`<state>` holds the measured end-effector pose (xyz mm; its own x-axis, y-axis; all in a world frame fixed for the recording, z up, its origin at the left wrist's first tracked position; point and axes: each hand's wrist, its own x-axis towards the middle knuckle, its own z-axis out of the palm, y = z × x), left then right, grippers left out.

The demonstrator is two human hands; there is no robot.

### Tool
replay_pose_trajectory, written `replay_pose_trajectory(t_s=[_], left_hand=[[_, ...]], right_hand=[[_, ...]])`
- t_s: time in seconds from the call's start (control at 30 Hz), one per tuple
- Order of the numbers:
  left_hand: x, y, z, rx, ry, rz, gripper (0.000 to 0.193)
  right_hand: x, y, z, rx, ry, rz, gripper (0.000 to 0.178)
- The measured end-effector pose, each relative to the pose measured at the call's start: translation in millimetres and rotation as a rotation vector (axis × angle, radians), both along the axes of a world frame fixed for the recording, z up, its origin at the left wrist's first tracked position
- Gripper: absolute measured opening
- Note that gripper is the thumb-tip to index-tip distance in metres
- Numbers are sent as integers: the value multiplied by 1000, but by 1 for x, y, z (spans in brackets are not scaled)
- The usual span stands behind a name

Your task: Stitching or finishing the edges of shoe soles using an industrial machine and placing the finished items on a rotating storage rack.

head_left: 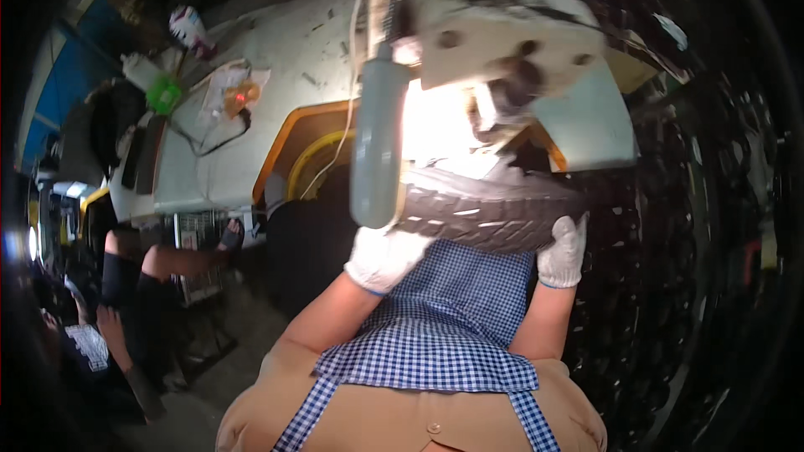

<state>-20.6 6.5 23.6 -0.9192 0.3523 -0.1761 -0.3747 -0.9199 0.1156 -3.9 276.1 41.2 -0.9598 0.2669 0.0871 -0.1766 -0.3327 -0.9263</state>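
A black shoe with a thick treaded sole (481,216) lies across in front of me, its tread facing me, under the head of a pale sewing machine (511,29). My left hand (387,258), in a white knit glove, grips its left end; a grey lamp housing hides part of the fingers. My right hand (564,253), gloved alike, is closed round its right end with the thumb on the tread. Bright light washes out the spot where the shoe meets the machine, so the needle area cannot be made out.
The grey lamp (378,146) hangs close above my left hand. A pale worktable (310,54) carries a green-and-white bottle (159,88), a small plastic bag (239,96) and a cord. Many dark pieces (645,285) are heaped at right. Another person's legs (172,259) show at left.
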Motion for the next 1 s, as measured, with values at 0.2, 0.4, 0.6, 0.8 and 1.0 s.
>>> replay_pose_trajectory(t_s=[0.2,0.4,0.6,0.8,1.0], left_hand=[[10,-15,10,-360,284,-287,61],[12,-33,-65,-268,17,-419,22],[-5,12,-51,-385,-27,-375,20],[7,21,-35,-509,-58,-299,20],[7,26,-22,-506,-106,-401,24]], right_hand=[[50,23,61,-228,6,-295,42],[171,99,154,1899,309,-1405,37],[138,271,204,2007,-225,-1489,40],[95,292,206,2112,-817,-1183,52],[49,297,207,2253,-688,-933,43]])
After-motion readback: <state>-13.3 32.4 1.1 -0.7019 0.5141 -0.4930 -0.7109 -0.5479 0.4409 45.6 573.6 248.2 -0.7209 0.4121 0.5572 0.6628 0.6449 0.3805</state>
